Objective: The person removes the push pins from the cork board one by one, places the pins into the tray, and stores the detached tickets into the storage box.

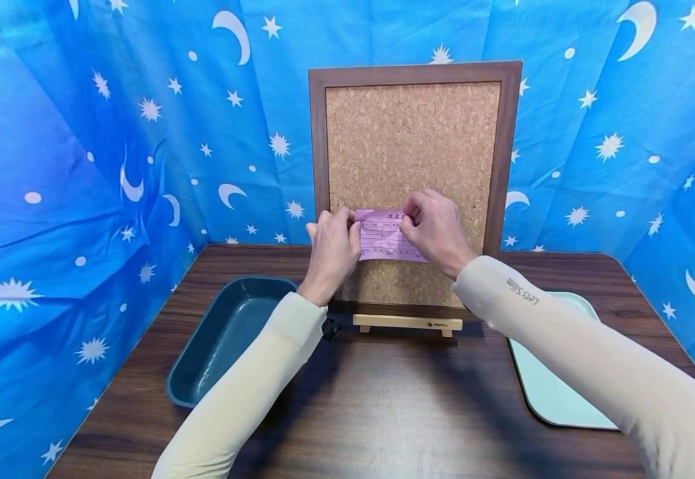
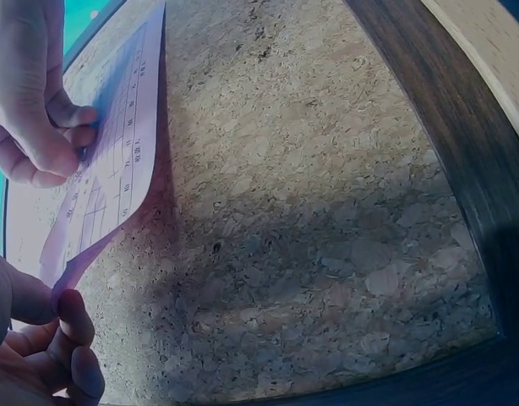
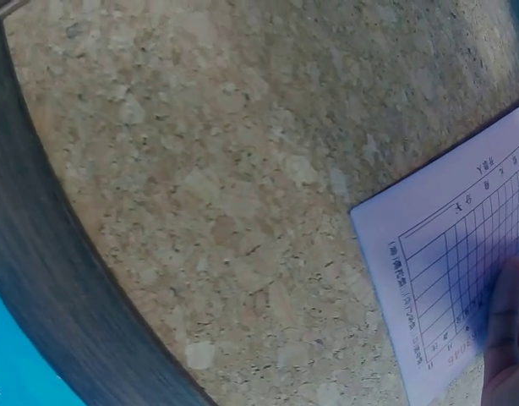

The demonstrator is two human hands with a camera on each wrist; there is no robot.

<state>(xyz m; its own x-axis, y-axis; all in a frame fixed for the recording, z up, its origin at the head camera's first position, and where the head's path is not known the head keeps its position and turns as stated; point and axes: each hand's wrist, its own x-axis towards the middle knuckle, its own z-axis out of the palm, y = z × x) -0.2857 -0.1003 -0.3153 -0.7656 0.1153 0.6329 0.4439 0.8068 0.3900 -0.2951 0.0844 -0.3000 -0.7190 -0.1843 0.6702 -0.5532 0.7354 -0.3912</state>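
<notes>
1. The pink slip [image 1: 380, 241] lies over the lower half of the cork board [image 1: 413, 146], above the wooden stand [image 1: 407, 322].
2. The left hand [image 1: 332, 249] pinches the slip's left edge between thumb and finger; the paper bends there.
3. The right hand [image 1: 439, 225] has its thumb and fingers drawn together at the slip's upper right. Whether they pinch paper or something small, I cannot tell.
4. In the left wrist view, the slip's lower edge curves away from the cork and casts a shadow.
5. The slip should handle as light, limp paper, easy to crease or tear.
6. Best hold, I judge: 2 opposite edges, gently, keeping the sheet lightly taut.
</notes>
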